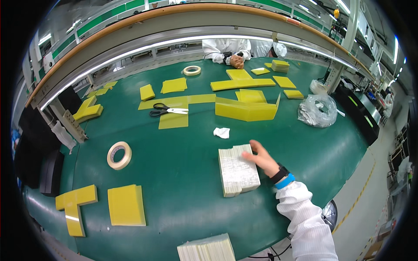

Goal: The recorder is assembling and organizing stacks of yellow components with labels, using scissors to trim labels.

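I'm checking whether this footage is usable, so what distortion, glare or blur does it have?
Head view: fisheye distortion bows the orange rail, and the corners are black; head view: a white glare streak marks the lower-left yellow T-shape, and a pale sheen lies on the green table; head view: the right hand looks slightly blurred.

Workbench (183, 174): sheet block (238, 172) right of center, right hand (263, 159) at its right rear corner | paper scrap (221, 132) behind block | second block (207, 250) before it, near edge | tape roll (127, 152) left | sheet stack (125, 205) before roll | scissors (168, 110) partly on flat sheet (173, 122), behind-right of roll | plastic bag (318, 114) right rear
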Tool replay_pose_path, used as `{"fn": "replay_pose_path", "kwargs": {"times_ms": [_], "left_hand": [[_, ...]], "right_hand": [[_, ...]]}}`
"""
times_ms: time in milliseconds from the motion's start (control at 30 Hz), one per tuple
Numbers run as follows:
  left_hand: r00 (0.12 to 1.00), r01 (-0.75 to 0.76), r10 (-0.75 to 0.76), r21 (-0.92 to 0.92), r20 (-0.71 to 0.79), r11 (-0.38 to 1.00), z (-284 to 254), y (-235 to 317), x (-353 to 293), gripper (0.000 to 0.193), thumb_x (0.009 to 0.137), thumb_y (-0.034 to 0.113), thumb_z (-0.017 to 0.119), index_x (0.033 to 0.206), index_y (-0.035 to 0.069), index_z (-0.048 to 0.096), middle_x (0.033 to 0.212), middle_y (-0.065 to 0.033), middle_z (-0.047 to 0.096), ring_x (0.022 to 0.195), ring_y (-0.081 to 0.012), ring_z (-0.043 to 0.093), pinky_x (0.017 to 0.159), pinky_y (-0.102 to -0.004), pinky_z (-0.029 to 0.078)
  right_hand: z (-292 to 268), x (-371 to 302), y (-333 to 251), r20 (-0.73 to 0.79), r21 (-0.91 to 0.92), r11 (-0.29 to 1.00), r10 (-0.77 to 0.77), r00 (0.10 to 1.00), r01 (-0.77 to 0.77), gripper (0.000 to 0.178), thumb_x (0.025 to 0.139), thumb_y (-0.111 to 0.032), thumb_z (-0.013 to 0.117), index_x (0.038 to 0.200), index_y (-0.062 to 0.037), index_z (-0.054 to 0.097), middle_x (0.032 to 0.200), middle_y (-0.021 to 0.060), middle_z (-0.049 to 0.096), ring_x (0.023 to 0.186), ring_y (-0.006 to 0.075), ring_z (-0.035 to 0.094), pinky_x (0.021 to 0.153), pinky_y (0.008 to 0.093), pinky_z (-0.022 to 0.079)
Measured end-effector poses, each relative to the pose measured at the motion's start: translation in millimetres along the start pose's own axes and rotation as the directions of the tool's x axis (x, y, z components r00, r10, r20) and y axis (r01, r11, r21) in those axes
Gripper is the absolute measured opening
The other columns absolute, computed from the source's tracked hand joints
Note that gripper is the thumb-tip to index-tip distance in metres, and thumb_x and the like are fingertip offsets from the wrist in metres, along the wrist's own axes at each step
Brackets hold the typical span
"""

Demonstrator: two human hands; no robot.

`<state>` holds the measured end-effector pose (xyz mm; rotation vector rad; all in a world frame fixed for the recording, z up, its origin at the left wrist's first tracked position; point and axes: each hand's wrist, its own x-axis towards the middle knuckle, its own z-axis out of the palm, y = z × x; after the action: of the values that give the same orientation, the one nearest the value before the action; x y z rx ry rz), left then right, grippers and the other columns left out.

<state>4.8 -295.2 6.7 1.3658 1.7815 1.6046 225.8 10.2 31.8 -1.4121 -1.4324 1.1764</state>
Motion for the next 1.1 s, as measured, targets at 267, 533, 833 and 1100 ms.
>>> {"fn": "replay_pose_path", "kwargs": {"times_ms": [267, 533, 833, 1100], "left_hand": [[0.994, 0.001, -0.011, 0.094, 0.105, 0.996, 36, -2, 26, 0.057, 0.091, 0.039, 0.045, 0.128, -0.003, 0.038, 0.128, -0.0221, 0.044, 0.116, -0.0338, 0.047, 0.099, -0.0412, 0.037], [0.985, 0.009, -0.028, 0.113, 0.168, 0.994, 56, -8, 36, 0.056, 0.091, 0.038, 0.045, 0.128, -0.003, 0.038, 0.128, -0.0221, 0.044, 0.115, -0.0339, 0.047, 0.098, -0.0411, 0.037], [0.968, -0.016, -0.005, 0.082, 0.251, 0.996, 74, -4, 30, 0.055, 0.091, 0.036, 0.045, 0.128, -0.003, 0.037, 0.127, -0.0221, 0.044, 0.114, -0.0339, 0.047, 0.098, -0.0408, 0.036], [0.935, -0.075, 0.082, -0.035, 0.346, 0.997, 122, 20, 24, 0.054, 0.091, 0.035, 0.045, 0.128, -0.003, 0.037, 0.126, -0.0222, 0.044, 0.114, -0.034, 0.046, 0.098, -0.0406, 0.036]], "right_hand": [[16, -5, -5, 0.219, 0.311, 0.95, -0.045, 0.975, -0.027, 0.051, 0.071, -0.009, 0.079, 0.108, -0.0048, 0.044, 0.106, 0.0078, 0.057, 0.099, 0.0159, 0.056, 0.085, 0.032, 0.047], [22, -33, -5, 0.139, 0.258, 0.929, -0.306, 0.942, 0.264, 0.057, 0.065, -0.005, 0.081, 0.109, -0.0048, 0.046, 0.112, 0.0107, 0.049, 0.108, 0.0185, 0.048, 0.094, 0.0346, 0.039], [12, -101, -7, -0.018, -0.041, 0.748, -0.664, 0.748, 0.663, 0.073, 0.051, -0.024, 0.089, 0.106, -0.0064, 0.045, 0.104, 0.0105, 0.051, 0.108, 0.025, 0.049, 0.109, 0.0516, 0.015], [30, -132, 1, -0.137, -0.102, 0.454, -0.888, 0.44, 0.885, 0.065, 0.053, -0.024, 0.086, 0.104, -0.0085, 0.047, 0.099, 0.0065, 0.052, 0.096, 0.0228, 0.052, 0.1, 0.0459, 0.026]]}}
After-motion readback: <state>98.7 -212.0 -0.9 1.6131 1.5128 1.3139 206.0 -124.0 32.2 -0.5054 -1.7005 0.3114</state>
